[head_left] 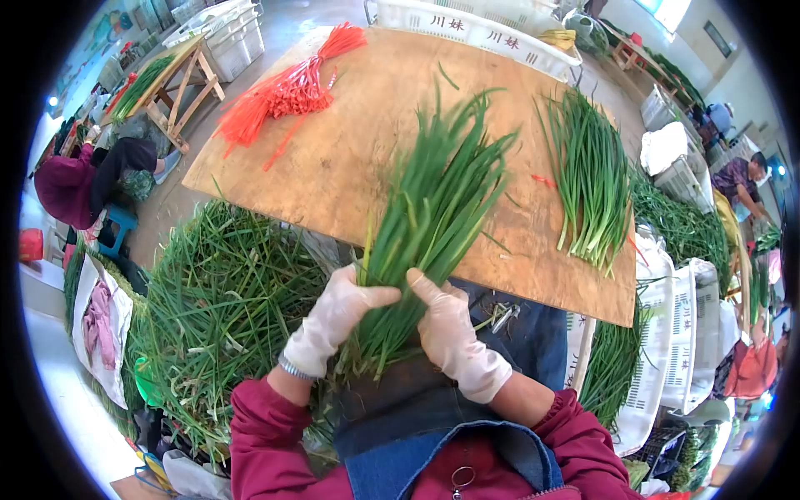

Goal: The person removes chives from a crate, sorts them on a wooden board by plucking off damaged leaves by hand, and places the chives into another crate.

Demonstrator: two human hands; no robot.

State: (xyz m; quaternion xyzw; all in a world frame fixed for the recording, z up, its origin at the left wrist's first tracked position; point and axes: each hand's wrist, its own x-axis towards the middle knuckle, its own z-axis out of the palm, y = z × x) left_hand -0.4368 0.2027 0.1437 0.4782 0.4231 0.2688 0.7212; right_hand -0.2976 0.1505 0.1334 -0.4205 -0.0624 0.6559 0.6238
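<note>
A loose bunch of green chives is held upright over my lap, its leaves fanned out above the near edge of the wooden table. Thin white gloves cover both hands. My left hand is closed around the left side of the bunch, thumb across the front. On the other side, my right hand grips the chives with its thumb pressed against the stems. A few leaves in the bunch look yellowish, and the tips are blurred. To the right on the table lies a neat pile of chives, white ends toward me.
Red plastic ties lie at the table's far left. A big heap of loose chives rises at my left. White crates stand behind the table, and more crates at my right. Other people sit at both sides.
</note>
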